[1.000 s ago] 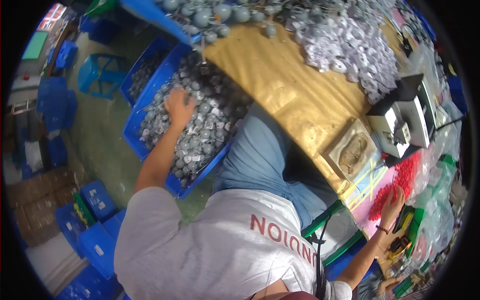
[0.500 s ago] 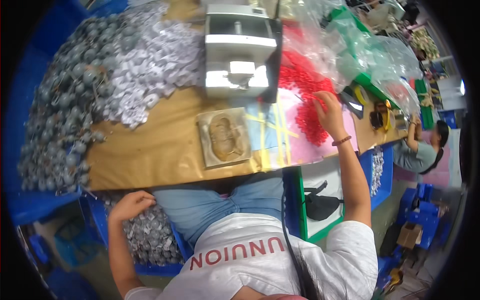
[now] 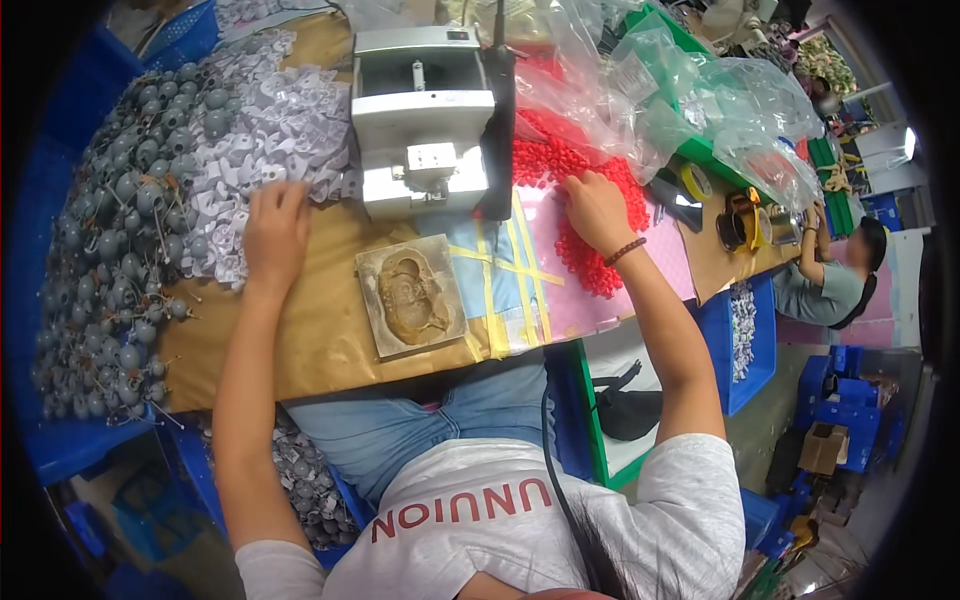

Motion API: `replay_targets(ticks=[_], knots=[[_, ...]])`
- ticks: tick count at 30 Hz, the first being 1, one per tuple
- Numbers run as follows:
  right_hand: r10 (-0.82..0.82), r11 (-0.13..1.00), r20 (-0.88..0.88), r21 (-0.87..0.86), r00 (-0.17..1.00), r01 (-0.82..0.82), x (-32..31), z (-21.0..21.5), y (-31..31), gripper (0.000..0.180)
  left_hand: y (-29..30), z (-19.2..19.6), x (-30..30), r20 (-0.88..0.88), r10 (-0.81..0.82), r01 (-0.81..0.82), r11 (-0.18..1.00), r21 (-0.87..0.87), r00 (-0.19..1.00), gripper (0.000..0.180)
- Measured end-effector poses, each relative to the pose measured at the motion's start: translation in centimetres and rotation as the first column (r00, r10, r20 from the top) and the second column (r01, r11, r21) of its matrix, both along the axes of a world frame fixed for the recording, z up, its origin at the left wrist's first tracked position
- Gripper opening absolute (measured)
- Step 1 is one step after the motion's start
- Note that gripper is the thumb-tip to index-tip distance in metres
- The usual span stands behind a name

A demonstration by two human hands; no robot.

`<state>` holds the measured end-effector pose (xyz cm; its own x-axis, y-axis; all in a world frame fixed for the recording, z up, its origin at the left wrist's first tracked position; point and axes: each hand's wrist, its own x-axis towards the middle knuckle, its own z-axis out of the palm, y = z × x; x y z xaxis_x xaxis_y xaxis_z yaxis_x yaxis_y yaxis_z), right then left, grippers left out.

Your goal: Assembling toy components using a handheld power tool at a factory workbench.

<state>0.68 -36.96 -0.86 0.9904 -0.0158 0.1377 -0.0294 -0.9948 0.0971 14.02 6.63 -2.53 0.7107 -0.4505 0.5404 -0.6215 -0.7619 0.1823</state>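
Note:
My left hand (image 3: 277,238) touches the near right edge of a pile of small white plastic pieces (image 3: 285,120). Its fingers are stretched forward and slightly apart, and I see nothing held in them. On the right, my right hand (image 3: 598,212) is at a heap of small red pieces (image 3: 592,268), with its fingers bent together. Whatever they pinch is too small or hidden to make out. Between the hands lies a square metal mould block (image 3: 440,335) with a rounded, figure-shaped hollow. Behind it stands a white and silver bench machine (image 3: 425,120).
Grey ball-shaped parts with thin stems (image 3: 110,290) fill the table's left side. Clear plastic bags (image 3: 755,100) cover a green crate at the back right. Tape rolls (image 3: 697,182) lie nearby. A bin of grey parts (image 3: 315,490) sits below the table; a co-worker (image 3: 835,280) sits at far right.
My left hand has risen from the bin of grey parts beside my lap to the white pieces. My right hand stays at the red heap, its fingers now more bent. The view has shifted.

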Motion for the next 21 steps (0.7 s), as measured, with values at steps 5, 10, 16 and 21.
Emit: replay_targets(ticks=[5, 10, 16, 21], knots=[[0.027, 0.999, 0.087, 0.030, 0.996, -0.030, -0.1, -0.7, -0.8, 0.011, -0.2, 0.7, -0.2, -0.024, -0.039, 0.039, 0.999, -0.001, 0.999, 0.028], [0.016, 0.965, 0.240, 0.250, 0.971, -0.078, -0.3, 1.5, 0.8, 0.011, -0.6, 1.4, 1.2, -0.031, -0.089, 0.090, 0.995, 0.039, 0.996, 0.022], [0.018, 0.631, 0.138, 0.767, 0.990, -0.118, -4.4, 3.2, 6.8, 0.012, 0.9, 2.4, -4.1, -0.066, -0.079, 0.068, 0.987, -0.146, 0.995, 0.021], [0.130, 0.470, 0.055, 0.876, 0.990, -0.110, -6.5, 0.7, 10.0, 0.011, 3.7, 0.3, -10.4, -0.253, -0.153, 0.107, 0.977, -0.185, 0.955, 0.026]])
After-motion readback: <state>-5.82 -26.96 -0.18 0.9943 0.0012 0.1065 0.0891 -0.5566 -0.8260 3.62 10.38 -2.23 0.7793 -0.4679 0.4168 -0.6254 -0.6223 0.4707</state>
